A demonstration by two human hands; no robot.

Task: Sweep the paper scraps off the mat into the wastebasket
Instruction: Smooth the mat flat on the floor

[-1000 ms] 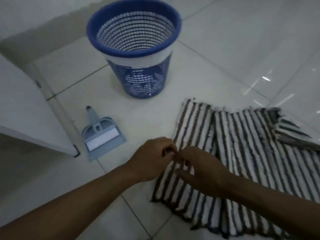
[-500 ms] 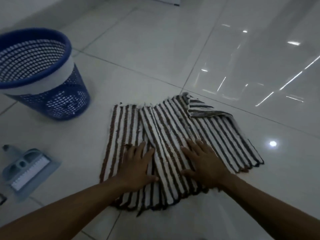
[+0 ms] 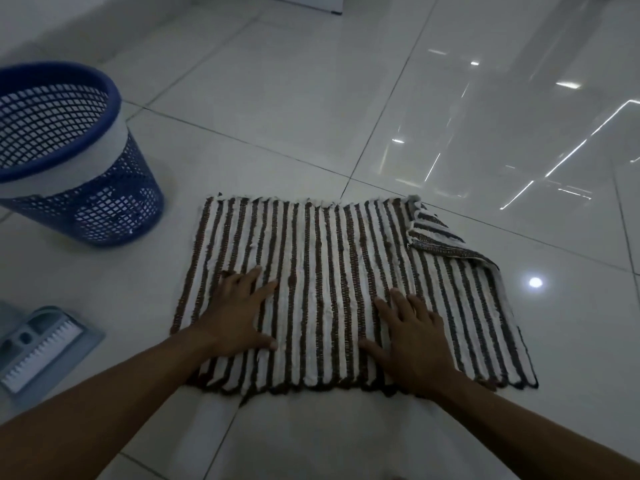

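Observation:
A brown-and-white striped mat (image 3: 332, 271) lies spread on the tiled floor, its far right corner folded over. My left hand (image 3: 239, 313) presses flat on the mat's near left part, fingers apart. My right hand (image 3: 412, 334) lies flat on the near right part, fingers spread too. A blue mesh wastebasket (image 3: 69, 161) with a white band stands on the floor to the left of the mat. No paper scraps show on the mat.
A grey dustpan with a white-bristled brush (image 3: 38, 348) lies on the floor at the left edge, nearer than the wastebasket. Glossy white tiles (image 3: 450, 133) stretch beyond and right of the mat, with light reflections.
The mat has been spread wider and flatter. Both hands moved from pinching its edge to lying flat and have slid apart. The view has swung right.

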